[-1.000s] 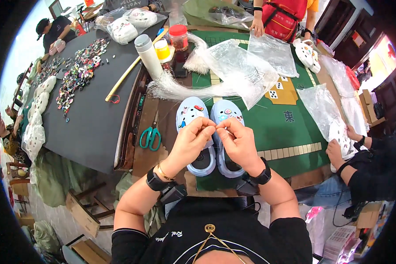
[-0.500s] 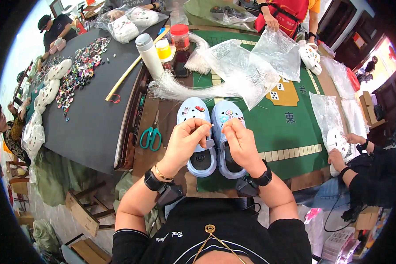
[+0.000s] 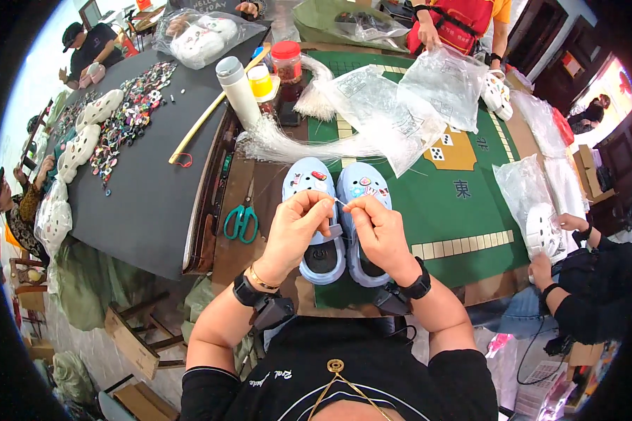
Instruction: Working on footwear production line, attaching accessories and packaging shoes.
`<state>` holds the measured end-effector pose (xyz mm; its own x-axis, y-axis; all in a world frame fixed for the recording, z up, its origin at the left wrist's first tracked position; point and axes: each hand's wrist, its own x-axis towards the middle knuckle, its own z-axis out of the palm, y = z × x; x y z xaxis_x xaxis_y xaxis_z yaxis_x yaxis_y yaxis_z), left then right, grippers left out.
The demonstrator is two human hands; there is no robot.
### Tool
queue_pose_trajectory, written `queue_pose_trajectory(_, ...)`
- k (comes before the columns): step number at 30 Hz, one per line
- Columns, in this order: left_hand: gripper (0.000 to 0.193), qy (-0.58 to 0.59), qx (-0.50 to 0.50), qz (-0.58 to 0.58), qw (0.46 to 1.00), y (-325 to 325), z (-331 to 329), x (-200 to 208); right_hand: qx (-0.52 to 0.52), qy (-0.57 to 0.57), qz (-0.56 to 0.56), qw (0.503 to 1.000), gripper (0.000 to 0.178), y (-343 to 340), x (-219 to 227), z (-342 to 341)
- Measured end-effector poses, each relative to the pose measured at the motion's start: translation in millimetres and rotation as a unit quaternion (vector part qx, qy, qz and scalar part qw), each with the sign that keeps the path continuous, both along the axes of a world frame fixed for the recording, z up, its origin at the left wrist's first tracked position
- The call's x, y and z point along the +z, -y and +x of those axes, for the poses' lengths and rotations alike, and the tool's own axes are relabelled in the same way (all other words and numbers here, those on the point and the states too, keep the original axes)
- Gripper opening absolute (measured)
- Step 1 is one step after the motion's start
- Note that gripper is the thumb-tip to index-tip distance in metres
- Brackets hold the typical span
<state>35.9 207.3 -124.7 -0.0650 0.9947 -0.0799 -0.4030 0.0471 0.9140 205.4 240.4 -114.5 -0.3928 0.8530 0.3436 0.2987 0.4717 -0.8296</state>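
Observation:
A pair of light-blue clogs [image 3: 356,262] with colourful charms on the toes lies side by side on the table before me, toes pointing away. Above them, my left hand [image 3: 300,221] and my right hand [image 3: 377,228] are each closed in a pinch. Between their fingertips runs a short, thin white plastic strand [image 3: 339,201]; its ends are hidden in my fingers. Just beyond the clogs spreads a bundle of similar thin, clear strands [image 3: 295,146]. Teal-handled scissors [image 3: 241,223] lie left of my left hand, blades pointing away.
Clear plastic bags [image 3: 383,105] cover part of the green mat [image 3: 463,231]. A grey-white bottle [image 3: 237,91] and a red-lidded jar [image 3: 286,62] stand behind. Loose charms [image 3: 130,112] are heaped on the dark left table. At right, a co-worker's hands hold a bagged white clog [image 3: 541,230].
My right fingertips have shifted slightly left and down, and the white strand now shows more clearly between both hands. The co-worker's bagged clog at right has moved a little.

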Motion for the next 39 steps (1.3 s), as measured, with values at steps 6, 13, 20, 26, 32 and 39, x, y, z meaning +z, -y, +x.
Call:
queue_pose_trajectory(6,0.009,0.006,-0.001,-0.002,1.000,0.2,-0.6,1.9,-0.002,0.007,0.002,1.000,0.011,-0.6,-0.3,0.1)
queue_pose_trajectory(13,0.010,-0.014,-0.005,0.000,1.000,1.1,2.0,-0.2,-0.001,0.009,0.005,1.000,0.011,-0.2,0.9,-1.0)
queue_pose_trajectory(20,0.010,-0.053,-0.014,-0.017,0.998,1.7,2.6,6.1,-0.002,-0.012,0.020,1.000,0.009,-1.3,-2.3,-2.1)
queue_pose_trajectory(26,0.007,-0.075,-0.021,0.023,0.997,1.9,3.8,4.0,-0.002,0.000,0.011,1.000,0.008,-2.9,-2.8,-1.8)
queue_pose_trajectory(32,0.004,-0.105,-0.025,0.033,0.994,1.4,2.5,3.0,0.005,0.005,0.037,0.999,0.006,-2.4,0.7,-2.0)
queue_pose_trajectory(39,0.007,-0.270,0.001,0.057,0.961,4.5,3.3,1.7,0.017,0.049,0.067,0.996,0.006,-5.3,-2.3,-2.8)
